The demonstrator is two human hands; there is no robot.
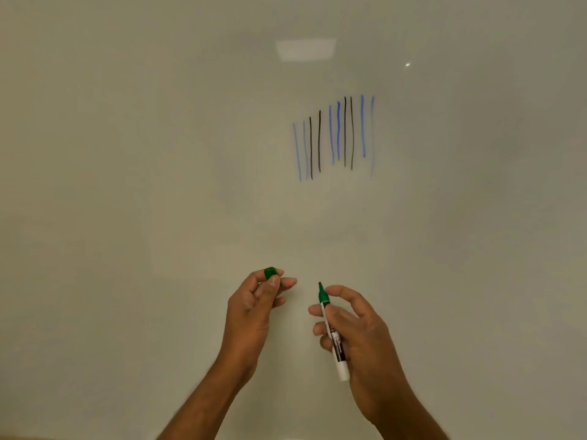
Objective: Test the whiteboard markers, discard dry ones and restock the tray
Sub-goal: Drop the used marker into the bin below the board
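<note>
Green marker [332, 331] uncapped, gripped in right hand [355, 338], long axis near upright, tip toward board [127, 154]. Test strokes [333, 138] lie well above, slightly right. Left hand [254, 309] pinches cap [271, 273], apart from tip.

Most of the green cap [270, 273] is buried in my left hand [254, 309]; only its top peeks above my fingers. The label print on the marker [334, 339] is too blurred to read, and I can't make out where the thumb of my right hand [359, 331] sits. Both forearms run off the bottom edge, and the whiteboard [127, 185] spills past every side.
</note>
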